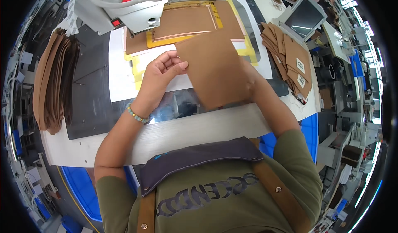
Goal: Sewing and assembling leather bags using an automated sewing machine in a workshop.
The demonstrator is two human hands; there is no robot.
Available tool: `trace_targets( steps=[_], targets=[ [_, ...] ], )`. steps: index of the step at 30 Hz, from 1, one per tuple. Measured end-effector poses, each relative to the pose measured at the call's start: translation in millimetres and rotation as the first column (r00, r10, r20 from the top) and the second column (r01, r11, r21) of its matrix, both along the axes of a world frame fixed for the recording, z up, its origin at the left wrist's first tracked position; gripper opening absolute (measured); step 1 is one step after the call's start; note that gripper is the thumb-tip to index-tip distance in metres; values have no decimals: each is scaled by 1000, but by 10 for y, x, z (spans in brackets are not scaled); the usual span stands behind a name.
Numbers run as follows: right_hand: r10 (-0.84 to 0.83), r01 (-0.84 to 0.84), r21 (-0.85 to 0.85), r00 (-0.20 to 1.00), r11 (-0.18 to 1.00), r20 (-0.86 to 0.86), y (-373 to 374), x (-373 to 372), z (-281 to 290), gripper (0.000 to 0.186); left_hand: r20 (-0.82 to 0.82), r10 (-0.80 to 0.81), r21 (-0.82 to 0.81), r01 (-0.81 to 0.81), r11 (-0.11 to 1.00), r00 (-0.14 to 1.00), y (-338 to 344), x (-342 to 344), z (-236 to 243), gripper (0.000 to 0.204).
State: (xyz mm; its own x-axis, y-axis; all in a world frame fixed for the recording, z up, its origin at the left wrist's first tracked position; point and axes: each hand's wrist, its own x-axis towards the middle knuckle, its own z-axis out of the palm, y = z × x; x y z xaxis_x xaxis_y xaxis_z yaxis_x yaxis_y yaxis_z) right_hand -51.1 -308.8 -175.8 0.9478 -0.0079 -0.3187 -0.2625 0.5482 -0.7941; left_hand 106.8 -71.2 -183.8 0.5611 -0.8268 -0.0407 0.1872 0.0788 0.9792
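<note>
My left hand pinches the left edge of a brown fabric panel between thumb and fingers. The panel is held up above the near side of a sewing machine's work plate. On its right side, my right hand is mostly behind the panel, so its fingers are hidden. Beyond the panel, another brown piece lies within a yellow-edged template frame on a white sheet. The white sewing machine head stands over the frame's left part.
A thick stack of folded brown pieces lies at the left table edge. More brown pieces with white labels are fanned out on the right, near a screen. Blue bins sit below the metal front edge.
</note>
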Motion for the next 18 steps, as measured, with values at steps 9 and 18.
trace_targets(
  steps=[9,18],
  targets=[
    [9,74,-541,989,838,149,-4,378,287,45,-90,-35,106,44,993,995,155,136,-47,26],
    [199,-10,-765,968,643,155,359,649,-33,27,398,-167,293,48,955,902,193,247,-30,19]
  ],
)
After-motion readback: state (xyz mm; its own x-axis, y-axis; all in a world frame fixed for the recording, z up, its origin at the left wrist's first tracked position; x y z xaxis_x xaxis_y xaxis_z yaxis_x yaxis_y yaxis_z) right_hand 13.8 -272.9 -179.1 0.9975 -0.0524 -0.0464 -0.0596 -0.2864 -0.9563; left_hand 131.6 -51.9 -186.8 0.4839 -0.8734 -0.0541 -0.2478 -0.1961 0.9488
